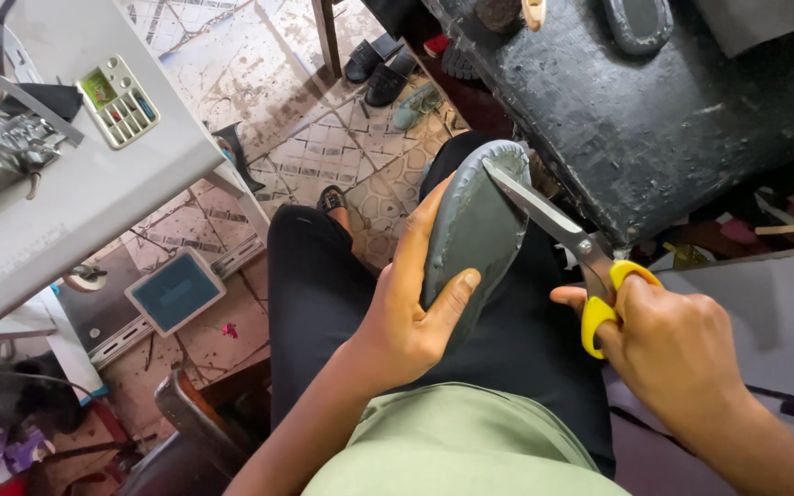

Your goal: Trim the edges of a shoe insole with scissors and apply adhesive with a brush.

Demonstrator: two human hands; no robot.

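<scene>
My left hand (406, 312) grips a grey shoe sole (475, 225), thumb across its near face, holding it tilted over my lap. My right hand (668, 344) is closed in the yellow handles of a pair of scissors (558, 234). The steel blades point up and left, and their tips meet the sole's upper right edge. My legs in black trousers (323, 303) lie beneath both hands.
A black worn workbench (636, 110) stands at the upper right with a grey sole on it. At the left is a white sewing machine table (94, 184) with a small parts tray. Dark sandals (383, 69) lie on the patterned tile floor (323, 138).
</scene>
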